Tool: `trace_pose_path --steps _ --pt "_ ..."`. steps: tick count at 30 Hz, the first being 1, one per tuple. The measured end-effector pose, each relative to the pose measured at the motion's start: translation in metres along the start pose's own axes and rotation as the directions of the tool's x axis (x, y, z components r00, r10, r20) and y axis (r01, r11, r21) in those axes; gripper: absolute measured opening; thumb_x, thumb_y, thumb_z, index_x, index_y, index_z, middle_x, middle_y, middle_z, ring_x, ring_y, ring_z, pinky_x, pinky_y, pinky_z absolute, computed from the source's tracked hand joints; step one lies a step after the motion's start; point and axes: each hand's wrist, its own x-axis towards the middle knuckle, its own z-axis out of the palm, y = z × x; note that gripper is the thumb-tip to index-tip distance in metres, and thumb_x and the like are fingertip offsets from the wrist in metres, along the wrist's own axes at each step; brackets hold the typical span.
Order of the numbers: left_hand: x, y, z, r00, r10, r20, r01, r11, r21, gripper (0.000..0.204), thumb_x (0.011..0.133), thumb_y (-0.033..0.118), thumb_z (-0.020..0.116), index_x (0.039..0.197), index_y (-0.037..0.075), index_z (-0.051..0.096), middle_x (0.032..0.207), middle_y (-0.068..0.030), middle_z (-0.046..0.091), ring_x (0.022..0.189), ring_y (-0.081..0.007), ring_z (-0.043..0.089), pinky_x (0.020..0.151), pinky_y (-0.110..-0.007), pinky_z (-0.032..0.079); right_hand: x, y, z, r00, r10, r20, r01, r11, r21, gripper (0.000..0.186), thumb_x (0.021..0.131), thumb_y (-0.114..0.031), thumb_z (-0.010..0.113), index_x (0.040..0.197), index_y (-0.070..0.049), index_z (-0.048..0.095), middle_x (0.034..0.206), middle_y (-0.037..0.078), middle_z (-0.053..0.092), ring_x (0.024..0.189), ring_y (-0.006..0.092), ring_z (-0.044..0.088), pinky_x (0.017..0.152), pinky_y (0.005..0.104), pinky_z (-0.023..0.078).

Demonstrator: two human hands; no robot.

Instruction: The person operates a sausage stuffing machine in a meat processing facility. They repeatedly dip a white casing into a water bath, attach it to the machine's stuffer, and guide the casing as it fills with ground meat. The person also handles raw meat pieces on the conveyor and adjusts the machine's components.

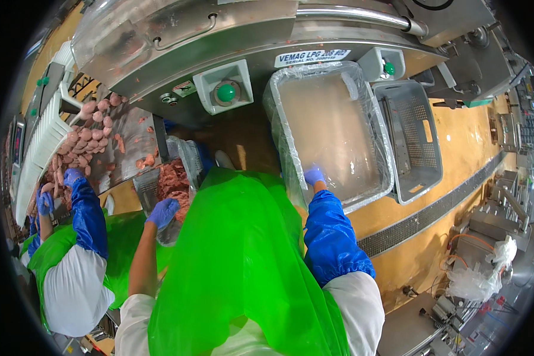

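Note:
My left hand, in a purple glove, has its fingers curled at the grey bin of raw ground meat; its palm is hidden, so any held item is unclear. My right hand, gloved, with a blue sleeve above, dips into cloudy liquid just inside the left wall of a plastic-lined tub; its fingers are too indistinct to read. A green apron covers my front between both arms.
A co-worker at left handles pink sausage links by a white slatted conveyor. Green buttons sit on the steel machine ahead. A perforated crate flanks the tub; a floor drain and steel equipment are at right.

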Motion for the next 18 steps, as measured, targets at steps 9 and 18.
trace_pose_path --steps 9,18 --pt "-0.031 -0.004 -0.009 0.992 -0.122 -0.013 0.123 0.987 0.103 0.029 0.09 0.028 0.058 0.1 0.001 0.064 0.088 -0.0154 0.067 0.081 -0.025 0.063 0.076 -0.038 0.05 0.045 0.031 0.034 0.992 0.092 -0.09 -0.06 0.948 0.311 0.04 0.09 -0.031 0.054 0.12 -0.006 0.063 0.126 0.017 0.06 0.115 0.0336 0.058 0.097 0.0431 0.046" --pt "-0.007 -0.053 0.011 0.987 -0.097 0.127 0.067 0.972 0.223 0.031 0.087 0.032 0.061 0.1 0.004 0.066 0.092 -0.02 0.067 0.087 -0.0344 0.066 0.076 -0.043 0.05 -0.022 -0.018 -0.041 0.999 0.014 0.036 -0.029 0.897 0.441 0.046 0.087 -0.033 0.059 0.12 -0.002 0.062 0.121 0.015 0.063 0.11 0.0292 0.059 0.093 0.0396 0.047"
